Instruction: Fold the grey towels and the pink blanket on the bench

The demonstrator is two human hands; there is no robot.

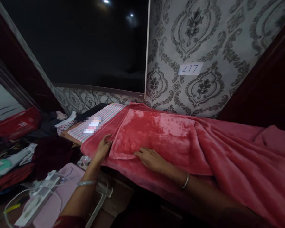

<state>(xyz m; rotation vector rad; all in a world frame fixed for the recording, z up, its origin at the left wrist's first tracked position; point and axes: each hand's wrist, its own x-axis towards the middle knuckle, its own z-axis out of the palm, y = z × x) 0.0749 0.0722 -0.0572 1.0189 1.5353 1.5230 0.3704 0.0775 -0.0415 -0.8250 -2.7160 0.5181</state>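
A: Where does the red blanket [154, 136] lie?

B: Across the tabletop [66, 133], before the patterned wall [192, 38]. Its flat, folded section occupies the centre; loose, creased cloth extends to the right, and one layer hangs over the front edge.

A: What is the position of the left hand [104, 145]?

B: At the left edge of the folded section, fingers bent. Whether it pinches the cloth cannot be told.

A: And the right hand [150, 157]?

B: Palm down at the front edge of the same section, fingers slightly curled; whether any fabric is gripped cannot be told. A metal bangle [186, 181] encircles the right wrist.

A: Which objects surround the blanket?

B: To its left, a striped cloth [112, 111] bearing a pixelated patch. Above, a dark television [97, 47]; to the right of the screen, a paper label [190, 68] reading "277". At lower left, a white power strip [38, 199] rests on a pink surface [51, 202], near heaped clothes [53, 155] and a red bag [17, 123].
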